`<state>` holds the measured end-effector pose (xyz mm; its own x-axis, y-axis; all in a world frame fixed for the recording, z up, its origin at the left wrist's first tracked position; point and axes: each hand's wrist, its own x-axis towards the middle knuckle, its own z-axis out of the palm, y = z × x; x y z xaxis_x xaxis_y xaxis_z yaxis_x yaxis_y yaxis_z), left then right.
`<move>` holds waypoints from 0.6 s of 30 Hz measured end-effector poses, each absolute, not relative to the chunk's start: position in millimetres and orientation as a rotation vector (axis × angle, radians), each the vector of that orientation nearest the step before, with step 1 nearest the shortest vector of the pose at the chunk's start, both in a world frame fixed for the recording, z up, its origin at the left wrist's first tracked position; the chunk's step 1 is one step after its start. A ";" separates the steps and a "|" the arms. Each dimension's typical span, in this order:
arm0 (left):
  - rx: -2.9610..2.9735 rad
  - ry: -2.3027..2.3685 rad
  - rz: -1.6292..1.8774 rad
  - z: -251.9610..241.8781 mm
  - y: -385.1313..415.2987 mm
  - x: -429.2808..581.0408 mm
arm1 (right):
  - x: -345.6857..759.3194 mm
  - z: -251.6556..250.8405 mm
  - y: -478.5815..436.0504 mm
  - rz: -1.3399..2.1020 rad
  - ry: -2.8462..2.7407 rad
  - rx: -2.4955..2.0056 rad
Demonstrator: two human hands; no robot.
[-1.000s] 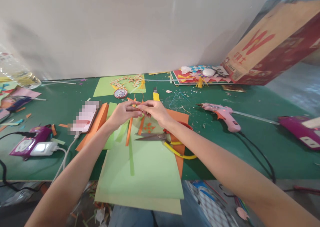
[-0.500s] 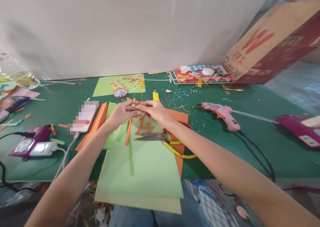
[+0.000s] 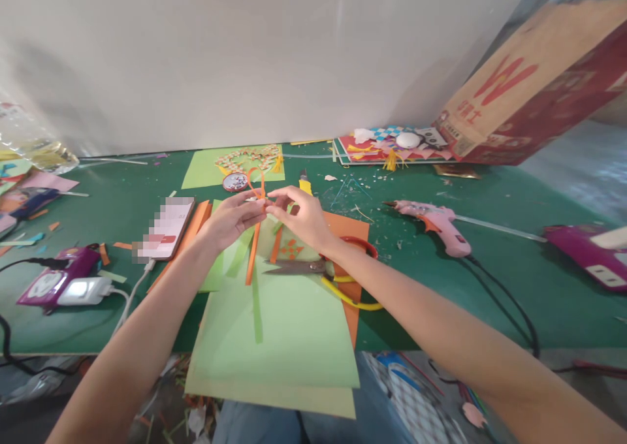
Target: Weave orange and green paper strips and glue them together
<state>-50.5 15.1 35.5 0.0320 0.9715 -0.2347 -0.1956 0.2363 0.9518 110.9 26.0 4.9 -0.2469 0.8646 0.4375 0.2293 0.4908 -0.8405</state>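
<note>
Between my fingertips is a thin orange paper strip (image 3: 256, 175), its upper part curled into a loop above the hands. My left hand (image 3: 234, 217) pinches it from the left. My right hand (image 3: 301, 217) meets it from the right, thumb and index finger closed on the strip. Another orange strip (image 3: 253, 254) lies below my left hand over light green paper sheets (image 3: 279, 339). Scissors (image 3: 298, 268) with red and yellow handles rest on the sheets under my right wrist. Beyond my right hand is a yellow cutter (image 3: 304, 184).
A phone (image 3: 171, 225) and purple power strip (image 3: 63, 277) are at left. At right lie a pink glue gun (image 3: 435, 222) with its cable and another purple power strip (image 3: 588, 251). A paper bag (image 3: 519, 85) stands at the back right, beside piled paper crafts (image 3: 353, 151).
The orange loop now stands larger and higher above my hands. My left hand has shifted slightly left and its fingers have spread a little; my right fingers have re-bent around the strip.
</note>
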 end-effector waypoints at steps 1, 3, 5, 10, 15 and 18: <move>0.880 1.162 1.116 36.0 15.1 -50.2 | 110.9 5.1 25.7 0.739 -1.801 -0.921; 0.873 1.155 1.109 36.5 14.8 -49.9 | 110.8 4.2 26.3 0.628 -1.879 -0.873; 0.877 1.138 1.092 36.5 14.4 -49.8 | 110.8 1.2 28.3 0.546 -1.920 -0.818; 0.867 1.114 1.045 35.7 13.6 -50.1 | 111.0 -7.5 32.9 0.467 -1.949 -0.778; 0.885 1.084 1.038 34.7 13.6 -51.0 | 110.5 -9.2 33.0 0.431 -1.963 -0.771; 0.906 1.076 1.040 33.9 14.1 -51.3 | 110.0 -9.4 32.8 0.422 -1.965 -0.769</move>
